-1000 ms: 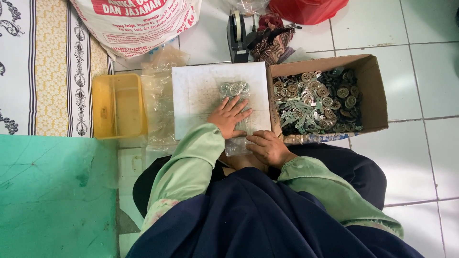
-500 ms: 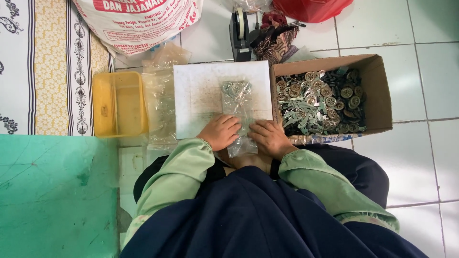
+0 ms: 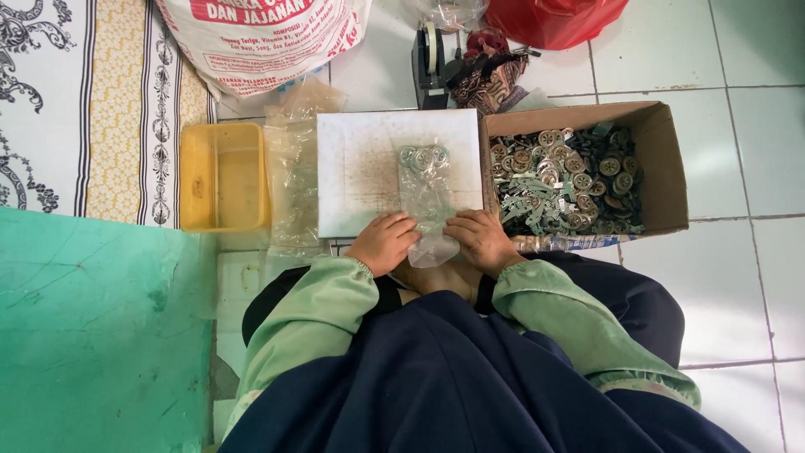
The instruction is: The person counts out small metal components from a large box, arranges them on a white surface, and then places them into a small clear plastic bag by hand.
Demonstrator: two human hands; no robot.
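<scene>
Head view: left hand (image 3: 384, 243) came off the washers (image 3: 423, 156), both it and right hand (image 3: 481, 241) now pinching the clear bag (image 3: 428, 210) mouth shut.

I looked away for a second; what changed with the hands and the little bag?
The left hand drew back from the round metal pieces to the clear plastic bag's near end, joining the right hand. Cardboard box and yellow tray stayed put.

Bright, even daylight, source unclear, possibly from above. Soft, faint shadows only. Mild glare on white floor tiles (image 3: 755, 159) and clear plastic bag (image 3: 426, 201). Sharp overall; slight softness and wide-angle stretch toward frame edges.
</scene>
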